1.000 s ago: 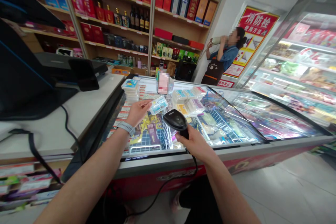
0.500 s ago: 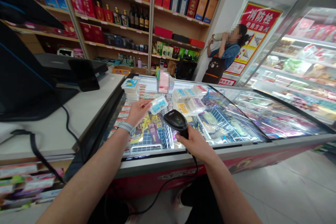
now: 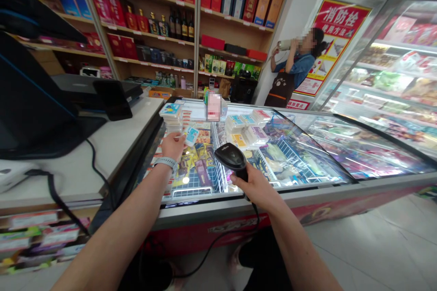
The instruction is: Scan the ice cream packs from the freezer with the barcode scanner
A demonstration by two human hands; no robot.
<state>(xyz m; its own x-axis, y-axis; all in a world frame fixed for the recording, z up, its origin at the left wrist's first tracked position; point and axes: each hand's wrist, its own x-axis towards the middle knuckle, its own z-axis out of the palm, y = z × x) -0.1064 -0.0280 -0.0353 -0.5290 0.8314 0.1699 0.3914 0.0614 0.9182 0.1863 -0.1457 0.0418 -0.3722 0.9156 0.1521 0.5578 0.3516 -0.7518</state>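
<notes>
My left hand (image 3: 173, 146) is closed on the edge of a flat clear plastic box with a blue-and-white label (image 3: 191, 136), tilted over the freezer's glass top. Just behind that hand stands a stack of similar clear boxes (image 3: 171, 117). In my right hand (image 3: 254, 184) is a black barcode scanner (image 3: 232, 158), gripped by its handle, its head pointing up and left. Its cable hangs down past the freezer front. To the right of the scanner head, more clear boxes (image 3: 244, 128) with blue, yellow, purple and red labels sit grouped on the glass.
A chest freezer (image 3: 218, 228) with wire baskets under glass stands before me. On the left, a counter (image 3: 128, 145) bears a black monitor (image 3: 32, 100) and a phone-like device (image 3: 112, 99). Behind are shelves of boxes and bottles. A person in an apron (image 3: 282, 86) stands at the back right.
My left hand has drawn the plastic box left, away from the scanner and nearer the stack. My right hand with the scanner has stayed nearly in place. The view has shifted slightly.
</notes>
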